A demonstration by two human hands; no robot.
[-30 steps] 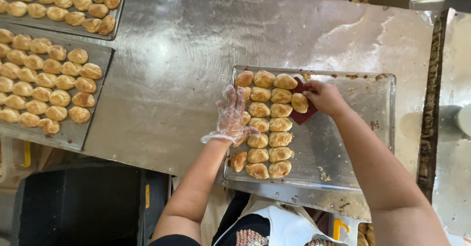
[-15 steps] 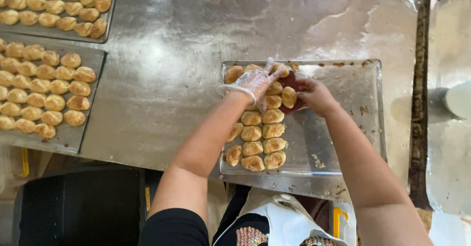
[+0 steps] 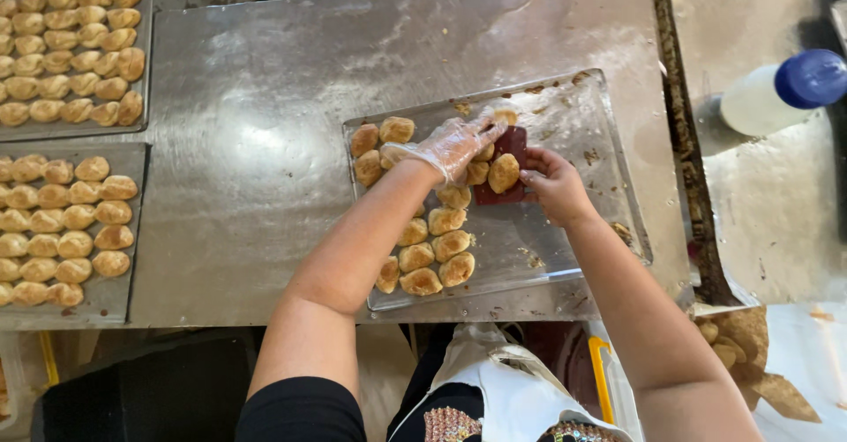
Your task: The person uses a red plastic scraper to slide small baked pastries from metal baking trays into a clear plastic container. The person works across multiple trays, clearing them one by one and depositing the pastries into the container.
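- I look down on a steel worktable (image 3: 265, 142), scuffed, with a soft glare near its middle
- At nine and ten o'clock I see two trays (image 3: 123, 294) of golden pastries (image 3: 75, 217)
- At two o'clock a white bottle (image 3: 759, 98) with a blue cap lies on a second steel surface
- At seven o'clock, dark floor under the table edge

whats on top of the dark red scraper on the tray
One baked pastry rests on the dark red scraper. The gloved left hand covers its upper left edge, hiding anything there.
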